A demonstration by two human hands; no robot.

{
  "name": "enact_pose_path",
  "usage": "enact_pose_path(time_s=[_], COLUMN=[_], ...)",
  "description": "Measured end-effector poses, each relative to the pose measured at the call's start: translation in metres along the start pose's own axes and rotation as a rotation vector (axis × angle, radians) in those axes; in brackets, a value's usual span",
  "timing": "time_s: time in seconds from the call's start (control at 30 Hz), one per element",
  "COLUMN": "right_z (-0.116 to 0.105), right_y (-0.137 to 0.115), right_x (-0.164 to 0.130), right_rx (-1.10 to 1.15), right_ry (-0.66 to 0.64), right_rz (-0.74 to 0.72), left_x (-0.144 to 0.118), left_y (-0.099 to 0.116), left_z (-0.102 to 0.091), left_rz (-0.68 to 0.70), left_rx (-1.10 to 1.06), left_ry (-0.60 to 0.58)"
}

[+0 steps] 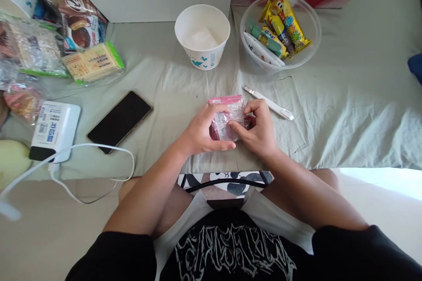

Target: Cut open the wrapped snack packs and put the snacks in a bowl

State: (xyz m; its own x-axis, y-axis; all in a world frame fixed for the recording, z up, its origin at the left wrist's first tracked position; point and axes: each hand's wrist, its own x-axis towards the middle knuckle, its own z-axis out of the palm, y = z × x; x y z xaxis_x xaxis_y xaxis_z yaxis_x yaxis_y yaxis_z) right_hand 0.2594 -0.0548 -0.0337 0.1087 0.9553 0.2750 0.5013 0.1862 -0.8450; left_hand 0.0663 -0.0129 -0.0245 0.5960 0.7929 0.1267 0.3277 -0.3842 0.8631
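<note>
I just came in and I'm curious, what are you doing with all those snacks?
A person sits at a cloth-covered surface, holding a small pink snack packet in both hands. The left hand wraps its side while the right hand pinches the clear wrapper. Behind it stand a white paper cup and a clear bowl of sweets. A phone lies to the left, a white pen-like tool to the right.

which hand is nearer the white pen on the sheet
Right. The right hand sits just beside the white pen, down-left of it; the left hand is farther left, across the pink packet.
</note>
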Motion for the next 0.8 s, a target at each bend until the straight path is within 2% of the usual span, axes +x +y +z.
enact_pose_path(time_s=[0.1,0.23,0.3,0.37,0.47,0.57,0.7,0.8], right_z=[-0.001,-0.017,-0.03,-0.043,-0.056,-0.061,-0.061,-0.053], right_y=[-0.001,-0.003,0.001,0.01,0.029,0.042,0.032,0.011], right_x=[0.003,0.009,0.012,0.015,0.016,0.015,0.014,0.008], right_rx=[0.033,0.026,-0.095,-0.289,-0.513,-0.584,-0.448,-0.118], right_ry=[-0.04,-0.043,0.025,0.088,0.046,-0.001,0.05,-0.037], right_rz=[0.062,-0.077,-0.137,-0.099,0.017,0.029,0.037,0.114], left_x=[-0.002,-0.001,0.001,0.003,0.005,0.006,0.005,0.004], left_y=[-0.001,-0.003,-0.006,-0.009,-0.013,-0.016,-0.02,-0.024], left_z=[0.003,0.005,0.002,-0.001,-0.006,-0.007,-0.001,0.005], left_rz=[-0.029,-0.007,0.005,0.001,-0.023,-0.014,0.003,-0.058], left_rx=[0.093,0.104,0.093,0.083,0.076,0.064,0.043,-0.023], left_ry=[0.02,0.107,0.179,0.244,0.321,0.35,0.394,0.421])
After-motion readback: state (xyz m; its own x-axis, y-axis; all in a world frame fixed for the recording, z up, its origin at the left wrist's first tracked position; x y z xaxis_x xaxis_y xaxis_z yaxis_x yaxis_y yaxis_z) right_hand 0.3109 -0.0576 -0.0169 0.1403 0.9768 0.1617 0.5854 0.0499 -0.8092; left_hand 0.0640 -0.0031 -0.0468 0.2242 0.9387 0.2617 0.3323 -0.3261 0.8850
